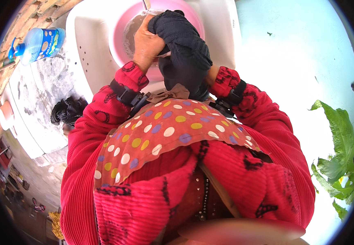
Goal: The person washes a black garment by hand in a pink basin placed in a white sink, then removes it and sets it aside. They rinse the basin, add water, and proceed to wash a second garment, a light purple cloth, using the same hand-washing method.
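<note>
A bunched dark cloth garment hangs between my hands, over the near side of a pink basin that holds cloudy, foamy water. My left hand grips its upper left end, fingers partly under the folds. Behind the cloth's lower right side is my right hand; only the wrist and part of the hand show, its fingers hidden. The basin sits in a white sink. Above the water, a metal faucet spout shows at the top edge.
To the left, a blue pump bottle is beside a brick wall. Dark wet-looking cloth lies on the stained white slab, with a pinkish container farther left. Green leaves are on the right, beside a pale surface.
</note>
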Tool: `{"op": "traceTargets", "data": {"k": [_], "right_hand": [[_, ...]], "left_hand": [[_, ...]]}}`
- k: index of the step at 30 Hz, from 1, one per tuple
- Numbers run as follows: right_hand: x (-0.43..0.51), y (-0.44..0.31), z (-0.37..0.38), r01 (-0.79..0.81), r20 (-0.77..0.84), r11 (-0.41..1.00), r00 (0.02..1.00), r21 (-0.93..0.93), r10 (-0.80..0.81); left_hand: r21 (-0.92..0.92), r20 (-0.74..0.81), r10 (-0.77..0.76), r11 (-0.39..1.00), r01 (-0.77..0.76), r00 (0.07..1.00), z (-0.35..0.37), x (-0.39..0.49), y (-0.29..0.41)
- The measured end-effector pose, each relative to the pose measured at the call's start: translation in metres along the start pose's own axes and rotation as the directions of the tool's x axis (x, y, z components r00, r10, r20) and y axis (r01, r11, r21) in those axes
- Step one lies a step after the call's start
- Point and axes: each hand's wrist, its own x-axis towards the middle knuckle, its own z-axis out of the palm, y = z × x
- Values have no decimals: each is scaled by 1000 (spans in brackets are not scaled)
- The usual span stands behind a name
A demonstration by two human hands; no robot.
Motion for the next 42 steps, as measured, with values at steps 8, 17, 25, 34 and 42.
{"op": "traceTargets", "data": {"k": [8, 17, 25, 34, 42], "right_hand": [[-9, 21, 15, -128, -5, 957, 991, 262, 135], [-11, 8, 10, -127, 97, 959, 990, 254, 106], [-28, 55, 15, 139, 43, 983, 990, -116, -135], [-29, 89, 15, -287, 170, 794, 958, 536, 231], [-4, 35, 4, -188, 73, 921, 982, 341, 174]], "left_hand": [[246, 157, 196, 941, -231, 968, 3, -4, 9], [189, 254, 201, 949, -252, 946, 2, -10, 13], [39, 323, 92, 993, -111, 942, 2, -7, 17], [35, 414, -150, 988, 149, 898, -1, 2, 8], [185, 454, -227, 970, 158, 862, -5, 14, 3]]}}
